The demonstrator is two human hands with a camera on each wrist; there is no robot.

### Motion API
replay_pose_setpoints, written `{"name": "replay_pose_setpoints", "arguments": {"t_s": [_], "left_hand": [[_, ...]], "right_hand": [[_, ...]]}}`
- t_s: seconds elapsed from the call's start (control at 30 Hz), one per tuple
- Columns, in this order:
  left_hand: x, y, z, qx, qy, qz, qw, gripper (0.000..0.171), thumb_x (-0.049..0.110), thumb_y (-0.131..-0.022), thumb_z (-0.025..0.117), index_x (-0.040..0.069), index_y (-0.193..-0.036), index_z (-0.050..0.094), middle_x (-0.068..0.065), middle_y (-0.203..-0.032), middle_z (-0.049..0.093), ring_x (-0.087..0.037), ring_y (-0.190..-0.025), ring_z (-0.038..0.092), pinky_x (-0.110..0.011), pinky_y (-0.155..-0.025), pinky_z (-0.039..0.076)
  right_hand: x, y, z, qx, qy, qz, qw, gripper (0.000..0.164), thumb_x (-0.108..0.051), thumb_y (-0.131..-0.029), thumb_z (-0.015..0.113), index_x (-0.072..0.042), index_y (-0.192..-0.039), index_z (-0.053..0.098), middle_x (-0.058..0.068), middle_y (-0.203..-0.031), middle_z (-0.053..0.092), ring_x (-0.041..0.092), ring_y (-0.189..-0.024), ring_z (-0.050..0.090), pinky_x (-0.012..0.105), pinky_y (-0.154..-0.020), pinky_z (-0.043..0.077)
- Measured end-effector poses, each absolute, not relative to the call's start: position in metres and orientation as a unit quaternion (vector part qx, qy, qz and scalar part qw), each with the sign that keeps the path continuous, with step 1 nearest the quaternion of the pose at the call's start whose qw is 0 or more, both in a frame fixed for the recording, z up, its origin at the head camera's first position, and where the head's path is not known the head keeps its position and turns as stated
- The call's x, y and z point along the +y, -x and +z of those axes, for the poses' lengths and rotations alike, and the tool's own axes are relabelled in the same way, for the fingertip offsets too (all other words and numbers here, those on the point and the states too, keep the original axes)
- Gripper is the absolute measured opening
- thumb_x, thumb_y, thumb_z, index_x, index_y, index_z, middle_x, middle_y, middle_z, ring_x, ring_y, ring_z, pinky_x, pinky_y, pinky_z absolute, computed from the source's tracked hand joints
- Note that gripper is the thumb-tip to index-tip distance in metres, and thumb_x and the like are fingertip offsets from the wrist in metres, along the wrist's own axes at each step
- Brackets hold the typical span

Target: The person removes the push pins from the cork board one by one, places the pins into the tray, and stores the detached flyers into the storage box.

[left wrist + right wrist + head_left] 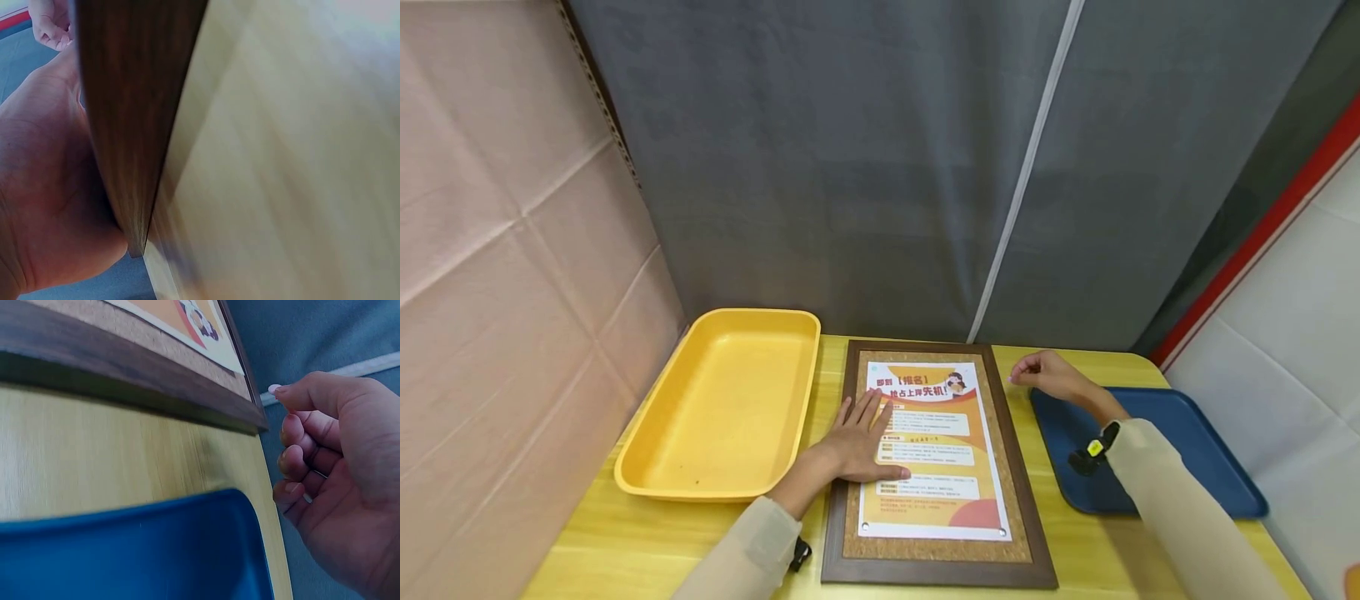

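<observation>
A printed orange-and-white poster (936, 500) lies on a cork board (940, 548) with a dark wooden frame (1022, 467). Small round tacks (1002, 532) show at its two lower corners. My left hand (857, 446) rests with spread fingers on the poster's left side; in the left wrist view its palm edge lies over the frame's side. Off the board's upper right corner, my right hand (1051, 375) is raised. Between its thumb and curled index finger it pinches a small thumbtack (274, 389), whose white round head shows at the thumb tip.
A deep yellow tray (722, 408) stands left of the board. On the right, a blue tray (1195, 458) sits partly under my right forearm. The wood-grain table (602, 558) meets a grey curtain (850, 167) at the back, with pale cloth walls (512, 275) at the sides.
</observation>
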State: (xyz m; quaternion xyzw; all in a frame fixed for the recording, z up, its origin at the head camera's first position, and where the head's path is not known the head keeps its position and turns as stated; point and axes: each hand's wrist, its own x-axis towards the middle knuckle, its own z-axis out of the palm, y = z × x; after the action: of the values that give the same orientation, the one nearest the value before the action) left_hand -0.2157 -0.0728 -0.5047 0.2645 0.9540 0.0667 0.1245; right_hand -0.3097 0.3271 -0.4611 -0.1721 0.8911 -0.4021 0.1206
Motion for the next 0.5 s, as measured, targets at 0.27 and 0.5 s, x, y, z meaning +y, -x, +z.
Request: {"name": "replay_pose_setpoints", "arguments": {"t_s": [0.27, 0.5], "left_hand": [[-0.073, 0.214, -0.501, 0.953, -0.270, 0.066, 0.123, 0.120, 0.087, -0.090, 0.051, 0.009, -0.171, 0.009, -0.019, -0.178, -0.001, -0.035, -0.165, -0.003, -0.058, -0.131, 0.002], [-0.074, 0.217, -0.506, 0.951, -0.268, 0.078, 0.130, 0.121, 0.088, -0.090, 0.049, 0.011, -0.172, 0.006, -0.018, -0.178, -0.005, -0.034, -0.164, -0.007, -0.058, -0.130, -0.003]], "right_hand": [[0.342, 0.305, -0.459, 0.899, 0.162, -0.390, 0.117, 0.019, -0.007, -0.103, 0.066, 0.010, -0.106, 0.073, 0.021, -0.103, 0.074, 0.033, -0.096, 0.069, 0.040, -0.085, 0.058], [0.356, 0.302, -0.461, 0.905, 0.157, -0.377, 0.115, 0.017, -0.006, -0.104, 0.063, 0.008, -0.106, 0.074, 0.021, -0.104, 0.075, 0.034, -0.100, 0.070, 0.041, -0.087, 0.059]]}}
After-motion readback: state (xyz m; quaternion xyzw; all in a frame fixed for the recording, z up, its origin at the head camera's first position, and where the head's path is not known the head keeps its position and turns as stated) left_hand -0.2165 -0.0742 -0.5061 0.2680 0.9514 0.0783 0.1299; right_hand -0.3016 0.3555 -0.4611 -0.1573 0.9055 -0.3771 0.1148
